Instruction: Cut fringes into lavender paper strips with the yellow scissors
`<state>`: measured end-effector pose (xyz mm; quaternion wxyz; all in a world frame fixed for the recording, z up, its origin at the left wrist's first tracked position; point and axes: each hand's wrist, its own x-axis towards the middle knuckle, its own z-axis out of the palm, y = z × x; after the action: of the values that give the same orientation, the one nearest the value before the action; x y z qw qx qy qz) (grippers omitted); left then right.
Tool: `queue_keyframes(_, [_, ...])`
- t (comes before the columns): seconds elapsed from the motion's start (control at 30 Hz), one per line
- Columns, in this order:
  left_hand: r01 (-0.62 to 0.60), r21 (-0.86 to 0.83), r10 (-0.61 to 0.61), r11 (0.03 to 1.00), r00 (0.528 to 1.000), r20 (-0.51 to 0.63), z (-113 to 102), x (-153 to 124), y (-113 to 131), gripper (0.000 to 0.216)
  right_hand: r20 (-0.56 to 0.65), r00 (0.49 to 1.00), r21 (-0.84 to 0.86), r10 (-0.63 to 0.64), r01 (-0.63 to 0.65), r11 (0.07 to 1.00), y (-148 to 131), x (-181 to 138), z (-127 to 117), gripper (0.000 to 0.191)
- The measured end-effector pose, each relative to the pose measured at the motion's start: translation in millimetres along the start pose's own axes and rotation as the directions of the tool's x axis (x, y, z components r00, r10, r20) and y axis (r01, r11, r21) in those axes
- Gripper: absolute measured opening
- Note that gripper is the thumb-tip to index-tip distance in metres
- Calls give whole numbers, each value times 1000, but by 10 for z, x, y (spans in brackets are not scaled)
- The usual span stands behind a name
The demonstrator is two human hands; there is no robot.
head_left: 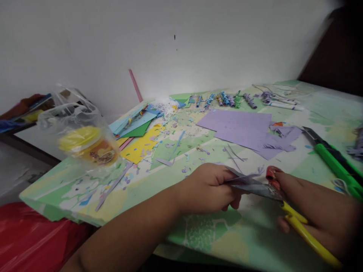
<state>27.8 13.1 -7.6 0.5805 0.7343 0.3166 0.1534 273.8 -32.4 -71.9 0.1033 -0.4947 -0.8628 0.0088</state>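
At the lower right of the frame, the right hand (pixel 300 198) is gripping the scissors (pixel 263 190), fingers wrapped around the handles. From where I'm standing, their long axis is slanting from lower right to upper left, blades pointing at the left hand (pixel 208 187), whose fingers are pinching a purple paper strip (pixel 251 176). Farther off, purple sheets (pixel 241 124) are lying right of centre.
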Motion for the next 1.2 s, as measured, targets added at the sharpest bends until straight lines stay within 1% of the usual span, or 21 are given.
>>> queue_keyframes(0.13, [38,-90,-37,995,999,13,9,14,30,21,-17,1000,-15,-13,13,1000,-39,29,-39,37])
queue_keyframes(0.23, [94,-148,-91,984,996,23,13,15,48,19,-22,1000,3,-19,19,1000,-53,56,-49,32])
queue_keyframes(0.4, [137,-250,-129,959,991,47,8,15,45,8,-26,1000,14,-6,7,1000,-50,51,-46,33])
queue_keyframes(0.6, [165,-272,-148,948,985,84,-15,14,29,7,-43,999,36,8,-7,999,-9,37,-8,37])
queue_keyframes(0.83, [153,-299,-121,942,985,125,-24,8,20,8,10,1000,56,15,-16,998,-19,67,-27,35])
queue_keyframes(0.97, [156,-303,-134,940,987,93,-9,11,17,7,7,999,85,52,-53,995,-33,63,-67,47])
queue_keyframes(1.1, [136,-290,-133,947,991,30,5,22,3,9,-3,996,99,90,-90,991,-10,61,-72,45])
queue_keyframes(1.2, [130,-280,-136,951,991,-3,19,32,-4,9,-29,996,78,84,-81,994,32,37,-62,49])
